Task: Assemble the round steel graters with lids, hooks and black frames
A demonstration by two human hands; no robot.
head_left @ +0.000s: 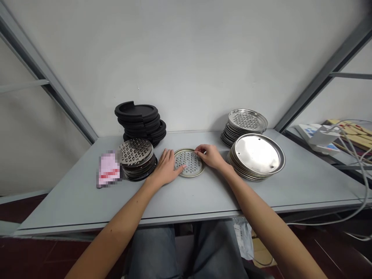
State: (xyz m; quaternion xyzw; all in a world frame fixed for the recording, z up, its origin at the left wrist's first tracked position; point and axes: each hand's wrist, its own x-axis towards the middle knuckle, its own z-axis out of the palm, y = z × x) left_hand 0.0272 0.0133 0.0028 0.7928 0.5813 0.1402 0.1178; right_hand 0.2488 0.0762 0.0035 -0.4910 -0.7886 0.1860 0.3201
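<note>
Pale grey table [261,193] is standing against a plain white wall [186,58], and the head view is looking down across it. Perforated steel disc [188,161] with a brass-toned rim is lying flat at centre, between the hands. Left hand [165,167] is resting open, fingers spread over the disc's left edge, while right hand [209,156] is pinching the far rim. Black rubber rings [136,110] are stacking upper left, darker perforated discs [135,152] before them, and smooth steel plates [257,154] are piling at right.

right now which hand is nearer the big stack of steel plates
The right hand is nearer, at the edge of the perforated metal disc, left of the stack of steel plates in view. The left hand is farther, beyond the disc.
</note>
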